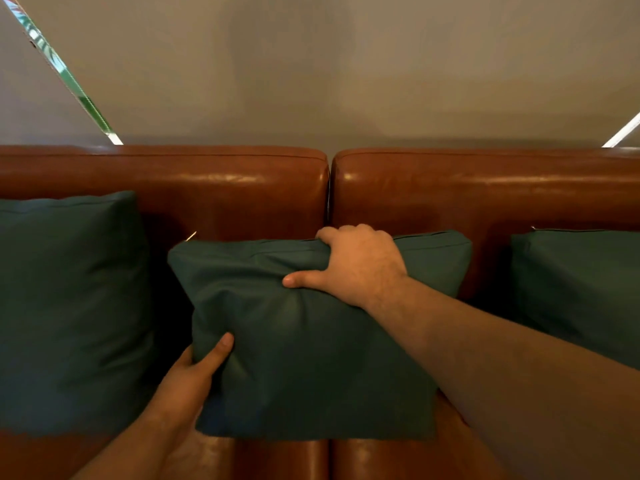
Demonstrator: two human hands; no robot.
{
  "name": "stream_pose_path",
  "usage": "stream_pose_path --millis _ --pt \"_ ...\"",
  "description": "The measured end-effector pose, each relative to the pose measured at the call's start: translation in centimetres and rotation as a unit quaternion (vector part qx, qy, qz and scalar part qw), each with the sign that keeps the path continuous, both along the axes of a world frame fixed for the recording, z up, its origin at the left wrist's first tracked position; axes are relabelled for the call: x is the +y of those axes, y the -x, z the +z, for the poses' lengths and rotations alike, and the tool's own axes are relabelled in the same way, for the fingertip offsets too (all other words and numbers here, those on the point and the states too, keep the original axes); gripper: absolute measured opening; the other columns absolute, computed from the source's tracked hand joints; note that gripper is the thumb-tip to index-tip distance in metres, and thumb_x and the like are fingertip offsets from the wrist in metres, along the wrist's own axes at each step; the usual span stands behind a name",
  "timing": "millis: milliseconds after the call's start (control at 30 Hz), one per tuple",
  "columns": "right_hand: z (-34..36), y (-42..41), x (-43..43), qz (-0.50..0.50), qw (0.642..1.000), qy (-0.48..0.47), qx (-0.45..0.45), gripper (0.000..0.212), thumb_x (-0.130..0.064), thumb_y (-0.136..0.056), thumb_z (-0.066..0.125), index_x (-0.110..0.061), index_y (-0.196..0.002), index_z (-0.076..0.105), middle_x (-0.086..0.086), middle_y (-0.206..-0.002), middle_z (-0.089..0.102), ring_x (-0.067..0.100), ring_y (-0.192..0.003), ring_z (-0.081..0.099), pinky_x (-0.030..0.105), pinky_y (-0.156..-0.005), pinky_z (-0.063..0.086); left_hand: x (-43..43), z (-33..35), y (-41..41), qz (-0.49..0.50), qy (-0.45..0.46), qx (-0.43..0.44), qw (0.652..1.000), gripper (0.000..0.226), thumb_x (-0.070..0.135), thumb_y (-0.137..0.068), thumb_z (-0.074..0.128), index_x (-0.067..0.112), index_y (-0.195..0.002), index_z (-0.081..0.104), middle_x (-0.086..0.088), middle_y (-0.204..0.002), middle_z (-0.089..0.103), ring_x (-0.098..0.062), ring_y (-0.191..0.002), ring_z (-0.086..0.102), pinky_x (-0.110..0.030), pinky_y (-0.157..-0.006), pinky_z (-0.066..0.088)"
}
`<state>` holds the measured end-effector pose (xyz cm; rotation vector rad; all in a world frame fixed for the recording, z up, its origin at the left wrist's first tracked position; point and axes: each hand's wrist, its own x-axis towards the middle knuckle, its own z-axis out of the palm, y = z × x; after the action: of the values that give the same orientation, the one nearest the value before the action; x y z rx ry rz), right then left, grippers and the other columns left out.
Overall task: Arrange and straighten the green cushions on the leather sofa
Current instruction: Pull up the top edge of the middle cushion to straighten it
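Observation:
A dark green middle cushion (311, 348) stands upright on the brown leather sofa (242, 188), over the gap between its two back sections. My right hand (356, 265) grips its top edge, fingers curled over the back and thumb on the front. My left hand (194, 372) holds its lower left side, thumb on the front, fingers hidden behind. A second green cushion (69, 306) leans against the backrest at the left. A third green cushion (581, 289) sits at the right, partly behind my right forearm.
A plain beige wall (329, 71) rises behind the sofa. Bright window strips show at the upper left (65, 74) and far right (623, 133). The sofa seat (284, 459) shows below the middle cushion.

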<state>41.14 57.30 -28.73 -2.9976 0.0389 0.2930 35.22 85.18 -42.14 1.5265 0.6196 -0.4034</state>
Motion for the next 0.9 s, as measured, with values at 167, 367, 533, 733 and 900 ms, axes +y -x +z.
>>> stream_pose_path --millis 167,367,533,733,900 --pt "-0.9 -0.4 -0.7 -0.010 0.998 -0.056 -0.025 0.110 -0.109 -0.068 0.021 -0.037 -0.141 0.059 -0.003 -0.130 0.068 0.026 -0.122 0.059 0.050 -0.106 0.046 0.9 1.9 -2.2 -0.095 0.086 -0.011 0.992 0.061 0.018 -0.077 0.085 0.009 -0.134 0.067 -0.015 -0.126 0.077 -0.031 -0.115 0.076 -0.042 -0.097 0.059" --pt "-0.2 -0.2 -3.1 0.007 0.994 -0.104 -0.011 0.075 -0.084 -0.093 0.027 -0.036 -0.140 0.063 -0.010 -0.139 0.066 0.017 -0.126 0.060 0.044 -0.106 0.049 -0.9 7.2 -7.8 -0.088 0.125 -0.102 0.983 0.057 0.019 -0.082 0.078 0.015 -0.138 0.067 -0.011 -0.131 0.076 -0.025 -0.120 0.073 -0.041 -0.104 0.051" --pt "-0.9 -1.1 -3.3 -0.030 0.984 -0.172 -0.041 0.041 -0.059 -0.099 0.061 -0.030 -0.125 0.075 -0.013 -0.122 0.064 0.014 -0.114 0.061 0.042 -0.099 0.052 -2.4 8.2 -10.2 0.011 0.063 -0.106 0.992 0.037 0.037 -0.106 0.063 0.020 -0.139 0.065 -0.005 -0.126 0.077 -0.024 -0.118 0.073 -0.043 -0.107 0.055" --pt "-3.1 -1.2 -3.7 -0.093 0.960 -0.241 -0.110 0.031 -0.053 -0.097 0.067 -0.029 -0.114 0.078 -0.014 -0.097 0.062 0.013 -0.092 0.061 0.039 -0.081 0.051 -1.2 7.4 -11.3 0.035 0.018 -0.159 0.987 0.011 0.033 -0.104 0.066 0.029 -0.105 0.077 0.000 -0.105 0.083 -0.019 -0.101 0.079 -0.035 -0.083 0.062" --pt "-3.0 -1.7 -3.7 0.000 0.983 -0.139 -0.118 0.048 -0.063 -0.101 0.042 -0.028 -0.112 0.073 -0.009 -0.100 0.062 0.018 -0.097 0.060 0.042 -0.081 0.051 -1.7 6.3 -11.5 0.068 0.001 -0.180 0.981 0.018 0.044 -0.103 0.066 0.030 -0.106 0.077 0.004 -0.104 0.083 -0.014 -0.097 0.079 -0.035 -0.082 0.061"
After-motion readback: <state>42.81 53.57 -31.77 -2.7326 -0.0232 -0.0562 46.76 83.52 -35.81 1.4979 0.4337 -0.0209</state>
